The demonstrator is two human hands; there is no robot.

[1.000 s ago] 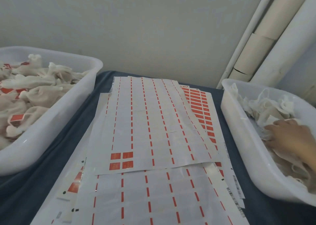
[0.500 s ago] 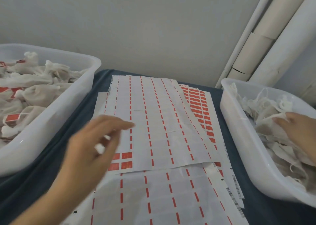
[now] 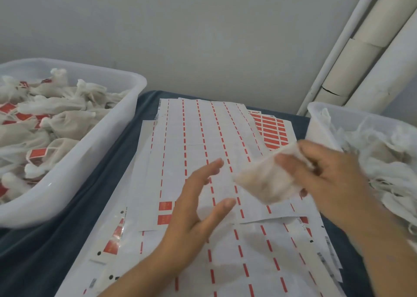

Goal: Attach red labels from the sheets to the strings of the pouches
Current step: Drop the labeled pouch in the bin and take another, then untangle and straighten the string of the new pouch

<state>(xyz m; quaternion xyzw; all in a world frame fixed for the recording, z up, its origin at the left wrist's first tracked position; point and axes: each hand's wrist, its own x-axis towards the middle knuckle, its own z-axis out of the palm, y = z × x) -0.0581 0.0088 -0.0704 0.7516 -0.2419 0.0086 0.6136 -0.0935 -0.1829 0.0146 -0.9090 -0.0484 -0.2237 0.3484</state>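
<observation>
Held above the sheets, the right hand (image 3: 325, 174) is seen pinching one white pouch (image 3: 268, 177) between thumb and fingers, the pouch hanging over the middle of the paper stack; its string cannot be made out through the blur. Just beside it, the left hand (image 3: 198, 208) is spread with straight, relaxed fingers, and nothing is gripped by it.

A dark blue cloth-covered table (image 3: 97, 183) is taken up largely by the stack of label sheets (image 3: 191, 150), most of whose rows are peeled down to red dashes. Two red labels (image 3: 165, 212) are left at the lower left corner of the top sheet, and a block of unpeeled red labels (image 3: 272, 132) is shown on a sheet further back, partly covered.

At the left edge, a translucent white tub (image 3: 94, 159) is filled with pouches (image 3: 61, 120) to which red labels are already fixed. At the right edge, a second tub (image 3: 316, 120) is filled with loose white pouches (image 3: 388, 161) on which no labels are visible. Behind the right tub, pale pipes (image 3: 365, 55) are set against the grey wall (image 3: 180, 30).
</observation>
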